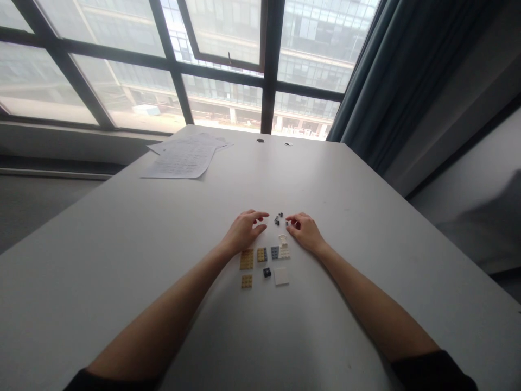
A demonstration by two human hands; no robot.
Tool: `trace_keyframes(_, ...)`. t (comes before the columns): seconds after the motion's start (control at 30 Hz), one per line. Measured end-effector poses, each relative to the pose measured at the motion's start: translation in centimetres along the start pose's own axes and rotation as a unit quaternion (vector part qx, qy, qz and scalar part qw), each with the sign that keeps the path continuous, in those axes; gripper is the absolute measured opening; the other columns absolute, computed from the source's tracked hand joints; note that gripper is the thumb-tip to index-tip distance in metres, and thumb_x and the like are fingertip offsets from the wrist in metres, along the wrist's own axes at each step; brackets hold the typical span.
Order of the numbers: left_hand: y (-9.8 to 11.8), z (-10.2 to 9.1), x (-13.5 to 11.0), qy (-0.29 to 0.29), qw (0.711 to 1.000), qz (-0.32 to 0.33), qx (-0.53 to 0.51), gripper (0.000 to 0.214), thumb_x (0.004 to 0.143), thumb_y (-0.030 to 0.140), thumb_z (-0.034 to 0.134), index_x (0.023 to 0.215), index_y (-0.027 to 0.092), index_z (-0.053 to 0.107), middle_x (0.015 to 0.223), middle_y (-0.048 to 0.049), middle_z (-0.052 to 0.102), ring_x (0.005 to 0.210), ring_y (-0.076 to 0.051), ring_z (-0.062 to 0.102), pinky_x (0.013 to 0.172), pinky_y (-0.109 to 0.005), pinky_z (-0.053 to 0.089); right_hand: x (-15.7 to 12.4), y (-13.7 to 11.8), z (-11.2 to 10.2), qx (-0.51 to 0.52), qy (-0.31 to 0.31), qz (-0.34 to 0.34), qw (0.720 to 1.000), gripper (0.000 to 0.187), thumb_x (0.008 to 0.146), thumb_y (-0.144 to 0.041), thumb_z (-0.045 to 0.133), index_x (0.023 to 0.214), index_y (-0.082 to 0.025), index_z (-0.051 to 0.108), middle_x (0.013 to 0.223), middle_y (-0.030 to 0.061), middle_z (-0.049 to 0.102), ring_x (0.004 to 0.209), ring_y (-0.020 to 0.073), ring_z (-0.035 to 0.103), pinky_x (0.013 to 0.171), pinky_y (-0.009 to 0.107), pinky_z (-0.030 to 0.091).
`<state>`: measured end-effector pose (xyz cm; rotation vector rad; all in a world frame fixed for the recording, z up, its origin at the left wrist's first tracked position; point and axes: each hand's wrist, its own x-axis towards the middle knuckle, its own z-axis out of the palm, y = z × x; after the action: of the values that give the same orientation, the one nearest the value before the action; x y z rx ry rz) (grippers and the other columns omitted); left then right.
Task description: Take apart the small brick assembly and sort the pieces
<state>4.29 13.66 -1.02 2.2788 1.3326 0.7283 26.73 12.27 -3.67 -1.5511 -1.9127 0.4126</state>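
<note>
My left hand rests on the table with thumb and fingers apart and nothing between them. Between my two hands lie several small dark building-brick pieces. My right hand pinches a small grey brick piece between thumb and fingertips. Nearer to me sit a large tan plate, a smaller tan plate, a tan-and-grey plate piece, and a dark grey plate beside a white studded plate. A black brick lies left of a smooth white tile.
Printed paper sheets lie at the table's far left. Two round cable holes, one of them dark, are near the far edge. Windows stand behind the white table, and a dark curtain hangs at the right.
</note>
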Motion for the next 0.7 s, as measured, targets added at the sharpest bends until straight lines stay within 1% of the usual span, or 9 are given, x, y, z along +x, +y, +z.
trace_keyframes(0.1, 0.0, 0.7, 1.8, -0.022, 0.999, 0.005, 0.037, 0.036, 0.080, 0.024, 0.056, 0.116, 0.024, 0.064, 0.102, -0.0058, 0.064, 0.094, -0.021, 0.059, 0.088, -0.034, 0.045, -0.1, 0.1, 0.2, -0.006, 0.006, -0.004, 1.000, 0.026, 0.076, -0.017, 0.064, 0.102, -0.018, 0.069, 0.084, 0.0025, 0.060, 0.074, 0.0138, 0.053, 0.080, 0.029, 0.043)
trace_keyframes(0.2, 0.1, 1.6, 3.2, -0.036, 0.997, 0.009, 0.065, 0.036, 0.081, 0.023, 0.055, 0.115, 0.026, 0.066, 0.101, -0.0060, 0.064, 0.099, -0.024, 0.057, 0.092, -0.037, 0.043, -0.1, 0.2, 0.2, -0.006, 0.010, -0.004, 1.000, 0.023, 0.077, -0.020, 0.065, 0.099, -0.018, 0.070, 0.084, 0.0028, 0.058, 0.075, 0.0141, 0.053, 0.080, 0.028, 0.043)
trace_keyframes(0.3, 0.2, 2.3, 4.1, -0.042, 0.996, 0.009, 0.081, 0.034, 0.080, 0.025, 0.056, 0.112, 0.029, 0.067, 0.100, -0.0052, 0.064, 0.101, -0.024, 0.057, 0.093, -0.037, 0.041, -0.2, 0.1, 0.2, -0.002, 0.016, -0.004, 1.000, 0.019, 0.077, -0.020, 0.065, 0.095, -0.018, 0.071, 0.083, 0.0026, 0.057, 0.077, 0.0142, 0.053, 0.081, 0.028, 0.043)
trace_keyframes(0.4, 0.2, 2.7, 4.5, -0.040, 0.996, 0.004, 0.082, 0.029, 0.080, 0.027, 0.057, 0.105, 0.030, 0.070, 0.099, -0.0045, 0.064, 0.100, -0.024, 0.056, 0.093, -0.036, 0.041, -0.2, 0.0, 0.1, -0.003, 0.014, -0.005, 1.000, 0.018, 0.077, -0.020, 0.065, 0.094, -0.019, 0.071, 0.082, 0.0024, 0.056, 0.078, 0.0146, 0.053, 0.082, 0.028, 0.043)
trace_keyframes(0.57, 0.4, 2.8, 4.5, -0.021, 0.999, -0.007, 0.041, 0.022, 0.077, 0.025, 0.057, 0.092, 0.026, 0.073, 0.095, -0.0054, 0.063, 0.099, -0.024, 0.055, 0.093, -0.037, 0.040, -0.2, -0.2, 0.0, -0.008, 0.007, -0.007, 1.000, 0.018, 0.078, -0.019, 0.064, 0.094, -0.018, 0.071, 0.084, 0.0029, 0.057, 0.081, 0.0154, 0.053, 0.085, 0.029, 0.042)
trace_keyframes(0.7, 0.6, 2.4, 3.8, 0.004, 0.999, -0.009, -0.038, 0.019, 0.073, 0.025, 0.060, 0.087, 0.022, 0.072, 0.090, -0.0059, 0.063, 0.093, -0.024, 0.057, 0.089, -0.038, 0.042, -0.3, -0.1, 0.0, 0.019, 0.015, -0.013, 1.000, 0.018, 0.079, -0.020, 0.062, 0.096, -0.019, 0.070, 0.088, 0.0036, 0.057, 0.084, 0.0156, 0.053, 0.083, 0.030, 0.043)
